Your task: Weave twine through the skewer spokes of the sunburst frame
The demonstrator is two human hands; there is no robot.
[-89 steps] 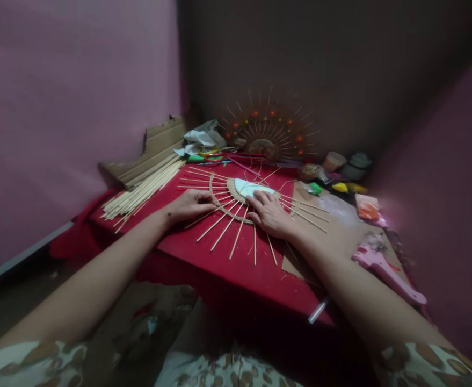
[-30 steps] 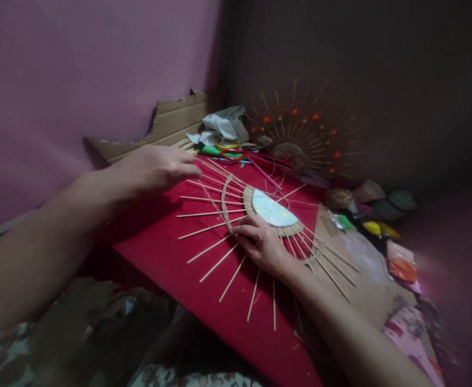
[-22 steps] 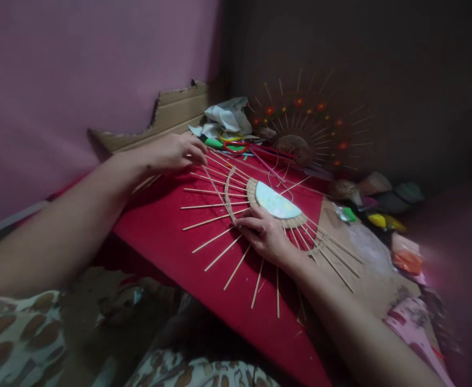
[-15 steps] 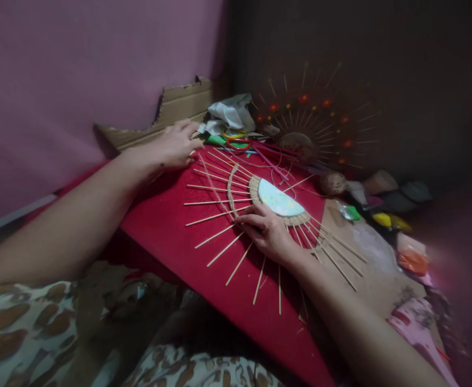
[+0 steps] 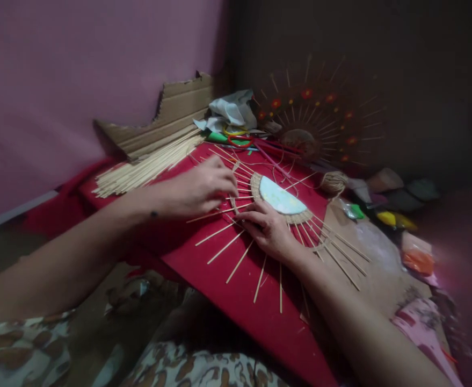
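Observation:
A half-round piece of pale sticks (image 5: 239, 263) fans out over the red surface, woven with twine near its centre. Its middle carries a light-blue half-disc (image 5: 282, 196). My right hand (image 5: 274, 231) lies over the lower left of this stick fan, thumb and fingers closed on the sticks at the outer twine row. Close by on the left, my left hand (image 5: 209, 185) hovers over the stick ends with curled fingers. Thin twine appears to run to it, though the fingertips partly hide the grip.
A bundle of loose sticks (image 5: 151, 166) lies by torn cardboard (image 5: 171, 115). Red-handled scissors (image 5: 239, 141) and a white crumpled bag (image 5: 233, 110) are behind. A ball of twine (image 5: 334, 183) sits right, near small bags. A larger flowered stick fan (image 5: 300, 140) leans against the dark wall.
My left hand has come back from the far left, beside the cardboard, toward the stick fan, uncovering the stick bundle. The taut twine strand has slackened. My right hand stays in place.

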